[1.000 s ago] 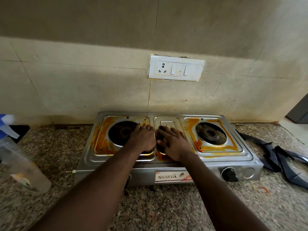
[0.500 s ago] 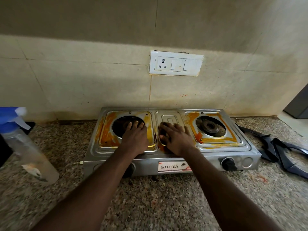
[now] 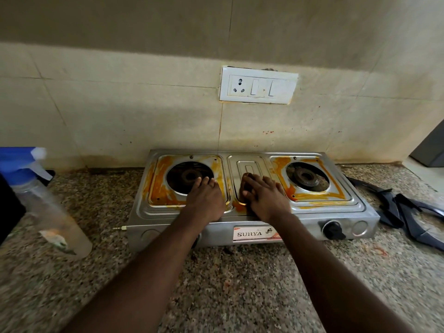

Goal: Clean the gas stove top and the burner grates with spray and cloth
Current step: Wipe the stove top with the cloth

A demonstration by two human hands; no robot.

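Note:
A steel two-burner gas stove [image 3: 312,207] smeared with orange stains stands on the granite counter against the wall. My left hand [image 3: 206,200] lies flat on the front right rim of the left burner well [image 3: 182,176] and holds nothing. My right hand [image 3: 264,198] presses down on the centre panel, its fingers over a small dark cloth [image 3: 247,188] that is mostly hidden. The dark burner grates [image 3: 408,215] lie off the stove, on the counter to the right. A clear spray bottle [image 3: 50,212] with a blue head stands at the left.
A white socket and switch plate [image 3: 258,85] is on the tiled wall above the stove. A black object [image 3: 9,207] sits at the left edge behind the bottle. A black knob [image 3: 332,230] is on the stove's front right. Granite counter [image 3: 240,284] stretches in front.
The view has shifted, so the spray bottle shows more at the left. Both hands stay on the stove; my right hand has moved slightly across the centre panel.

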